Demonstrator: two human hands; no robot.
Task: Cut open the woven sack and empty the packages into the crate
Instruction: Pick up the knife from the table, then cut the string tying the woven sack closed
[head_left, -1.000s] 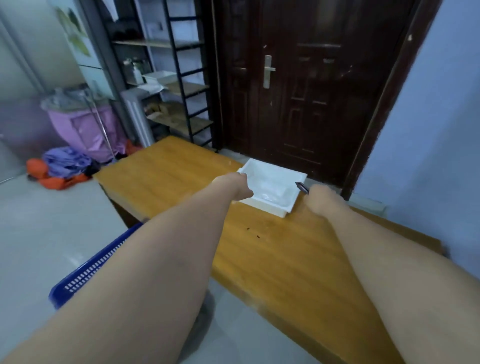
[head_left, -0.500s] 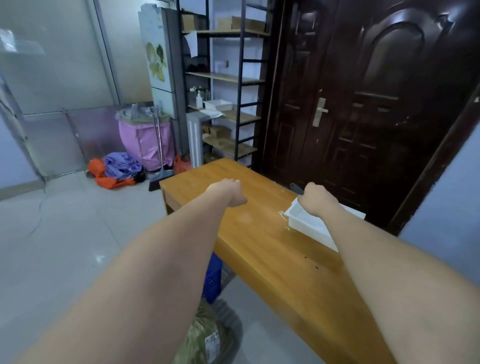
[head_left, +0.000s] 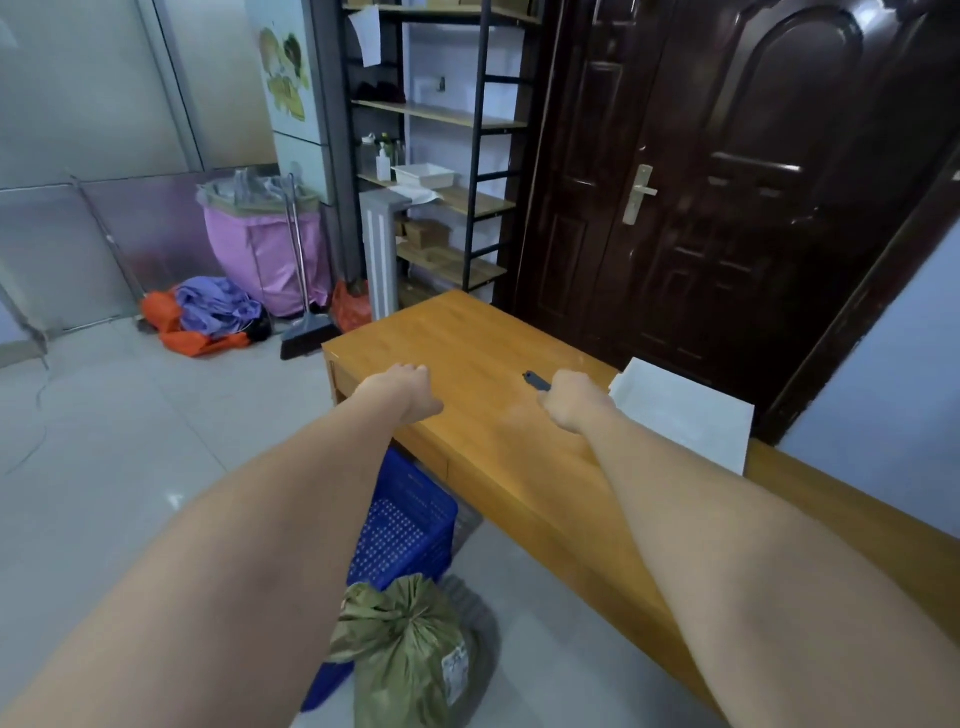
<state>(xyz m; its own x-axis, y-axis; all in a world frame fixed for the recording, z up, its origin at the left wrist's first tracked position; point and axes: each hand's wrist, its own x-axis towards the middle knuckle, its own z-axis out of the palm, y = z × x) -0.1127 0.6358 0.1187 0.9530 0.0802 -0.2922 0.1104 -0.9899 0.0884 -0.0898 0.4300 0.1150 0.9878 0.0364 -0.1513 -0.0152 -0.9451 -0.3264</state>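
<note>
A green woven sack (head_left: 410, 654), tied at the top and bearing a white label, stands on the floor by the table's near side. Behind it is a blue perforated crate (head_left: 405, 525), partly hidden by my left forearm. My right hand (head_left: 574, 408) is closed around a dark knife (head_left: 536, 381), whose tip pokes out above the fist, over the wooden table (head_left: 483, 374). Over the table's left corner my left hand (head_left: 408, 395) is curled into a fist with nothing in it. Both arms stretch forward, well above the sack.
A white tray (head_left: 685, 421) lies on the table to the right of my right hand. Behind the table are a dark door (head_left: 727, 182) and a metal shelf rack (head_left: 441, 156). A pink-lined bin (head_left: 265, 244), broom and orange bags stand at the back left.
The view has swung left and back. My right hand with the knife has come away from the white tray toward the table's middle. The sack and crate have come into view below.
</note>
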